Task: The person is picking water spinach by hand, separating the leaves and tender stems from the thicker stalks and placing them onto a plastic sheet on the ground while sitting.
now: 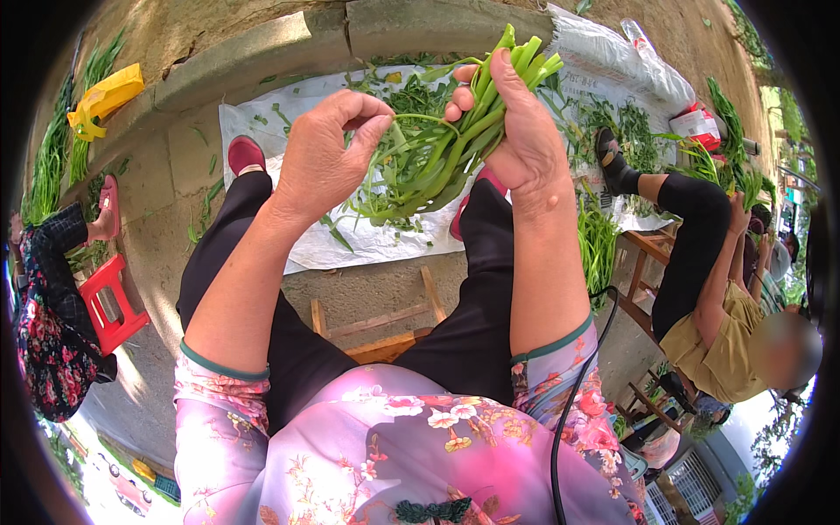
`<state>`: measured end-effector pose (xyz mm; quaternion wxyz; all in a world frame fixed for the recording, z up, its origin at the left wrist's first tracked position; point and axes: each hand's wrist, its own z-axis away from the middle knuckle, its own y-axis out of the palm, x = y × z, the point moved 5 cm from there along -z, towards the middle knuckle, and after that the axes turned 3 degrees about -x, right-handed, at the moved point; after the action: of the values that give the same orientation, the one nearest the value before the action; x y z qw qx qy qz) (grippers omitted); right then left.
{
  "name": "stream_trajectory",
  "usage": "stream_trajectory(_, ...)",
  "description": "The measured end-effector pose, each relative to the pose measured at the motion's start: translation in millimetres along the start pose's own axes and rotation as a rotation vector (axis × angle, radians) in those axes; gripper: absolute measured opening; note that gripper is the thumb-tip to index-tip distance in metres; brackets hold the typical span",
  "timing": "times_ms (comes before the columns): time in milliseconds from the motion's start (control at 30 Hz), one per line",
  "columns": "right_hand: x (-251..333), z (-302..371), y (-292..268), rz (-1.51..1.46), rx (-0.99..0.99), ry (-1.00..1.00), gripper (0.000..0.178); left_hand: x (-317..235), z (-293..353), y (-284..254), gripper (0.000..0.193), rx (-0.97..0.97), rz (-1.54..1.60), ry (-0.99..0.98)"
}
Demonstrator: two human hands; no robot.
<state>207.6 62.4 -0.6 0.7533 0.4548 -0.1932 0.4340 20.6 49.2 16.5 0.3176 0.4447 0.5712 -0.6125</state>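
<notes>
A bunch of leafy green vegetable stalks is gripped in my right hand, its thick pale stem ends pointing up and its narrow leaves hanging down. My left hand pinches a thin green stem between thumb and forefinger, just left of the bunch; that stem runs across to the other stalks. Below both hands, a white plastic sheet lies on the ground, strewn with loose leaves and stem pieces.
Beyond the sheet runs a low concrete kerb. More long greens lie at the right, near a person in a tan top. At left are a red plastic stool, a yellow bag and another person in floral clothing.
</notes>
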Motion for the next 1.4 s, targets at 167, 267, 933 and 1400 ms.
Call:
stream_trajectory(167,-1,-1,-2,0.043,-0.043,-0.007,0.046,-5,-1,-3,0.008,-0.055,-0.003,0.055)
stream_trajectory(267,-1,-1,-2,0.062,-0.034,0.015,0.044,-10,-3,-5,0.007,-0.080,-0.016,0.095)
stream_trajectory(933,2,-9,-18,-0.220,-0.072,0.067,0.044,0,-4,-7,0.009,-0.058,0.104,-0.057)
stream_trajectory(1400,7,-10,-26,-0.278,-0.165,0.018,0.040,-20,19,21,0.025,0.026,-0.265,0.182)
